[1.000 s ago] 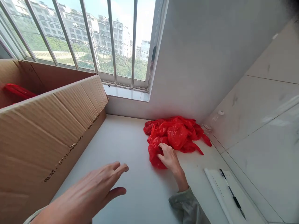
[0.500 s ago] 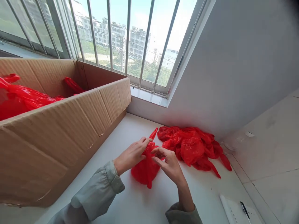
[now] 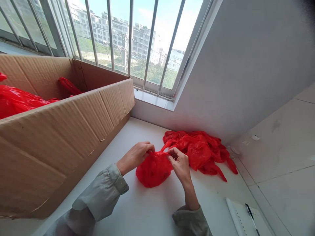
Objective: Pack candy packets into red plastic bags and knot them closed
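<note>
A rounded red plastic bag [image 3: 154, 172] sits on the white tabletop between my two hands; what is inside it cannot be made out. My left hand [image 3: 137, 155] pinches the top of the bag at its left side. At the right side of the same top, my right hand [image 3: 179, 162] grips the plastic between thumb and fingers. The bag's upper edge is stretched between both hands. Just behind my right hand lies a heap of red plastic bags [image 3: 199, 151], crumpled against the wall.
A large open cardboard box [image 3: 64, 131] with red plastic bags [image 3: 22, 100] in it stands on the left. A barred window [image 3: 120, 42] is behind. At the lower right, a black pen [image 3: 249, 211] lies on a white notebook [image 3: 240, 218]. Clear plastic [image 3: 233, 151] sits by the wall corner.
My fingers have closed on the bag's top at both sides. The upright red handle has come down, and the top is now drawn out sideways. The view has shifted slightly.
</note>
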A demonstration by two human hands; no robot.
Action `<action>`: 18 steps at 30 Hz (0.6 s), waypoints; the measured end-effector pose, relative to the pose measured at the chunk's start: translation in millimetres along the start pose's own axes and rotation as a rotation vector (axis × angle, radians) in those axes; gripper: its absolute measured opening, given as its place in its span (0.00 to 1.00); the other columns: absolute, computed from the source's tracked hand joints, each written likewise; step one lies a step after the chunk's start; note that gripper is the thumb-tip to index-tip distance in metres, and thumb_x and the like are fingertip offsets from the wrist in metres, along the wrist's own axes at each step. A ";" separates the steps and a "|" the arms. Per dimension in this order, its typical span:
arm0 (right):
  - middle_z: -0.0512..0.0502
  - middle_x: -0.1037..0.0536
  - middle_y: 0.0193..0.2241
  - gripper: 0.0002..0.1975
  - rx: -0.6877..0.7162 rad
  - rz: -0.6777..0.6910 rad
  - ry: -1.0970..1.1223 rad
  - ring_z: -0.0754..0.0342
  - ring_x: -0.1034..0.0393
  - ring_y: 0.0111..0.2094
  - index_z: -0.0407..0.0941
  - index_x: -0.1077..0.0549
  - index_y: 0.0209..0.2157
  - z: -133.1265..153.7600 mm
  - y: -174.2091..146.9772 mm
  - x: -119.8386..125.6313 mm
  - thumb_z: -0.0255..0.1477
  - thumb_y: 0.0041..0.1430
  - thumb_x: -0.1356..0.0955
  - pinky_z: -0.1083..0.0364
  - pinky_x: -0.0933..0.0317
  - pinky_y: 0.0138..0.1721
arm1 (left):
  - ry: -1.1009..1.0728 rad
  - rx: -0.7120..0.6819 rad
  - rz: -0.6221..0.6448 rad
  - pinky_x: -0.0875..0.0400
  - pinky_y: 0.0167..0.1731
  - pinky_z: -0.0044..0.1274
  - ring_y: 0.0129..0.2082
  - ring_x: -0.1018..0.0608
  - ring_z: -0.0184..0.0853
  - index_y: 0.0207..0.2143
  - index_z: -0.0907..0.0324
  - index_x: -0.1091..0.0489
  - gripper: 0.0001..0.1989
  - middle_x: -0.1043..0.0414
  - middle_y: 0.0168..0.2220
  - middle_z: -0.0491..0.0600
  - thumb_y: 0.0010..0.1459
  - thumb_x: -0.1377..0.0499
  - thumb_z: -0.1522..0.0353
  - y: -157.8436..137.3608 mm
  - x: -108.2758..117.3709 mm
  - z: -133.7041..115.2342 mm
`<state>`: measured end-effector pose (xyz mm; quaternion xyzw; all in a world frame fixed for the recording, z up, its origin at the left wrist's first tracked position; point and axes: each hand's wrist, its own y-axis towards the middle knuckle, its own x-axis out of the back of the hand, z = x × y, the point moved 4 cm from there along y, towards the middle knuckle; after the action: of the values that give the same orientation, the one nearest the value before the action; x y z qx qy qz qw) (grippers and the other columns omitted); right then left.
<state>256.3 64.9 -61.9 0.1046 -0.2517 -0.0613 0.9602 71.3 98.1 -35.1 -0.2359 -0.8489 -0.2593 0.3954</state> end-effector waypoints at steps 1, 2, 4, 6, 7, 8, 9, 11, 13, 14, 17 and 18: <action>0.50 0.24 0.28 0.08 -0.016 -0.015 -0.003 0.55 0.31 0.29 0.46 0.30 0.29 -4.0 1.2 7.0 0.34 0.59 0.36 0.57 0.37 0.32 | 0.007 0.023 -0.017 0.35 0.33 0.24 0.31 0.28 0.33 0.32 0.60 0.31 0.14 0.29 0.34 0.48 0.53 0.53 0.80 -0.6 6.5 4.0; 0.50 0.24 0.28 0.08 -0.032 -0.024 -0.007 0.55 0.31 0.29 0.46 0.31 0.29 -8.5 2.1 14.0 0.34 0.58 0.35 0.57 0.37 0.32 | 0.013 0.046 -0.035 0.35 0.32 0.23 0.32 0.28 0.33 0.30 0.60 0.32 0.13 0.29 0.34 0.48 0.52 0.53 0.80 -1.7 13.2 8.2; 0.49 0.24 0.29 0.08 -0.057 -0.011 -0.020 0.54 0.30 0.29 0.46 0.31 0.30 -17.8 3.0 25.7 0.35 0.58 0.35 0.56 0.36 0.33 | 0.021 0.078 -0.045 0.35 0.32 0.22 0.33 0.27 0.32 0.30 0.60 0.32 0.12 0.29 0.34 0.47 0.53 0.52 0.80 -5.1 24.7 16.1; 0.49 0.23 0.30 0.07 -0.067 0.052 -0.040 0.53 0.29 0.31 0.46 0.29 0.31 -24.4 1.7 32.0 0.34 0.58 0.36 0.55 0.35 0.35 | 0.034 0.084 -0.009 0.34 0.33 0.22 0.33 0.27 0.32 0.33 0.59 0.31 0.12 0.29 0.34 0.47 0.55 0.51 0.80 -9.6 31.3 20.8; 0.48 0.22 0.32 0.07 -0.066 0.089 -0.054 0.52 0.28 0.33 0.46 0.27 0.33 -25.8 0.3 33.2 0.33 0.57 0.36 0.54 0.35 0.37 | 0.045 0.079 0.020 0.33 0.35 0.22 0.34 0.27 0.33 0.37 0.59 0.30 0.13 0.30 0.34 0.47 0.55 0.50 0.80 -11.8 32.4 21.2; 0.48 0.22 0.35 0.08 -0.062 0.122 -0.067 0.50 0.28 0.37 0.46 0.26 0.36 -25.6 -1.5 33.4 0.31 0.56 0.35 0.52 0.34 0.41 | 0.060 0.069 0.049 0.33 0.38 0.24 0.36 0.27 0.34 0.40 0.59 0.30 0.14 0.30 0.36 0.47 0.55 0.48 0.80 -13.8 32.2 20.1; 0.47 0.22 0.40 0.11 -0.050 0.150 -0.083 0.49 0.28 0.41 0.47 0.25 0.40 -23.6 -3.4 32.3 0.31 0.55 0.34 0.50 0.35 0.45 | 0.075 0.055 0.076 0.33 0.41 0.25 0.39 0.27 0.35 0.44 0.58 0.31 0.15 0.30 0.39 0.48 0.55 0.46 0.79 -15.2 30.7 17.4; 0.46 0.26 0.51 0.22 0.000 0.191 -0.123 0.47 0.33 0.52 0.50 0.28 0.51 -15.0 -6.6 26.3 0.30 0.52 0.31 0.48 0.39 0.54 | 0.107 0.020 0.123 0.34 0.46 0.27 0.47 0.30 0.39 0.47 0.56 0.33 0.18 0.32 0.43 0.49 0.54 0.39 0.76 -15.8 24.1 8.5; 0.46 0.31 0.58 0.30 0.070 0.200 -0.159 0.47 0.40 0.59 0.51 0.34 0.58 -3.5 -8.1 15.3 0.32 0.53 0.29 0.47 0.44 0.59 | 0.147 0.001 0.151 0.34 0.49 0.30 0.50 0.33 0.43 0.46 0.57 0.34 0.21 0.32 0.45 0.50 0.51 0.33 0.72 -13.5 13.8 -1.2; 0.45 0.33 0.59 0.31 0.102 0.181 -0.176 0.47 0.42 0.61 0.51 0.35 0.60 1.7 -8.0 8.6 0.34 0.54 0.29 0.47 0.45 0.60 | 0.175 0.007 0.151 0.34 0.49 0.32 0.50 0.33 0.44 0.45 0.58 0.34 0.21 0.32 0.46 0.51 0.50 0.32 0.72 -11.6 8.2 -5.1; 0.42 0.31 0.57 0.29 0.157 0.049 -0.235 0.45 0.41 0.60 0.48 0.34 0.58 9.9 -5.7 -11.6 0.36 0.56 0.29 0.44 0.47 0.61 | 0.272 0.070 0.118 0.37 0.49 0.42 0.48 0.32 0.48 0.43 0.62 0.36 0.13 0.31 0.44 0.56 0.56 0.40 0.78 -6.2 -5.6 -10.9; 0.42 0.28 0.55 0.26 0.164 0.004 -0.263 0.44 0.38 0.57 0.47 0.31 0.56 10.1 -4.8 -17.2 0.35 0.56 0.29 0.43 0.47 0.60 | 0.297 0.087 0.110 0.38 0.49 0.45 0.46 0.31 0.48 0.42 0.62 0.36 0.11 0.31 0.42 0.57 0.58 0.44 0.80 -5.4 -8.2 -11.3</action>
<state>236.1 61.5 -62.6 0.1731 -0.3796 -0.0518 0.9073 79.0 85.4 -36.8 -0.2236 -0.7774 -0.2322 0.5401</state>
